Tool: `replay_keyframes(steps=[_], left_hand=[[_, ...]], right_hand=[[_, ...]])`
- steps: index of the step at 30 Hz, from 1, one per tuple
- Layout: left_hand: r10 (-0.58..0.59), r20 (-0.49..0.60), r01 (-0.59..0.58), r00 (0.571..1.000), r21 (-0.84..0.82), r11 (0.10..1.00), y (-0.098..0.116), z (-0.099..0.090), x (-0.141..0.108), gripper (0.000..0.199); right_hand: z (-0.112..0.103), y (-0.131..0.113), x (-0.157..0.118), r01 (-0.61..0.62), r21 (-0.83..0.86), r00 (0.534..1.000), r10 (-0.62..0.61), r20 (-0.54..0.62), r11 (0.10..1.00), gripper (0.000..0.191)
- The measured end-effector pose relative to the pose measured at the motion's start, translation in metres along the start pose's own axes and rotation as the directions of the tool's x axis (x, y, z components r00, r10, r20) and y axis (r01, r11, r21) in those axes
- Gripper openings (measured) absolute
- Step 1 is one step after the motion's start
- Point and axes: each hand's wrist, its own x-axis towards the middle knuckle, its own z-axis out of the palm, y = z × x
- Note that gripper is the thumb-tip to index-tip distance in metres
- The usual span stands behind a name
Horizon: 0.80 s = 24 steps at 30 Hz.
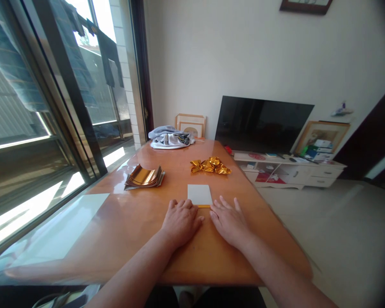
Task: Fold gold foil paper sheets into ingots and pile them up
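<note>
A sheet of foil paper point(199, 193) lies flat on the table in front of me, pale side up. Its near edge is turned up as a narrow gold strip point(204, 206). My left hand point(182, 221) rests palm down at the left end of that strip, fingers slightly bent, thumb apart. At the strip's right end my right hand point(229, 219) lies flat with spread fingers, touching the paper's corner. Beyond the sheet, to the right, sit several folded gold foil pieces point(211, 165). A curved stack of gold foil sheets point(145, 176) lies to the left.
The brown table point(122, 231) has rounded corners. A bundle of grey and white cloth point(171, 137) is at its far end. Sliding glass doors point(60, 128) run along the left. A television point(263, 124) and a low white cabinet point(291, 172) stand beyond on the right.
</note>
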Motion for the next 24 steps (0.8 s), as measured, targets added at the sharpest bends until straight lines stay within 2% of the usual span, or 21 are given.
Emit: replay_keyframes(steps=[9,12,17,20,24], left_hand=[[-0.013,-0.012,0.012,1.0,-0.041,0.999,-0.005,0.001,0.0,0.039],[-0.02,-0.017,0.019,1.0,-0.037,0.999,-0.006,0.002,0.001,0.039],[-0.014,-0.015,0.013,1.0,-0.045,0.999,-0.006,0.0,0.001,0.04],[-0.023,-0.012,0.023,1.0,-0.053,0.998,-0.007,-0.001,0.0,0.04],[-0.029,-0.022,0.027,0.999,-0.074,0.997,-0.009,0.0,-0.001,0.035]], right_hand=[[-0.005,0.018,0.006,-0.121,0.009,0.984,0.121,-0.132,0.993,0.04],[-0.009,0.02,0.01,-0.103,0.031,0.976,0.107,-0.188,0.994,0.033],[-0.017,0.009,0.015,-0.019,0.025,0.995,0.021,-0.102,0.999,0.028],[-0.02,0.001,0.02,-0.016,-0.005,0.998,0.016,-0.056,1.0,0.028],[-0.017,-0.001,0.031,-0.027,-0.034,0.998,0.025,-0.061,0.999,0.028]])
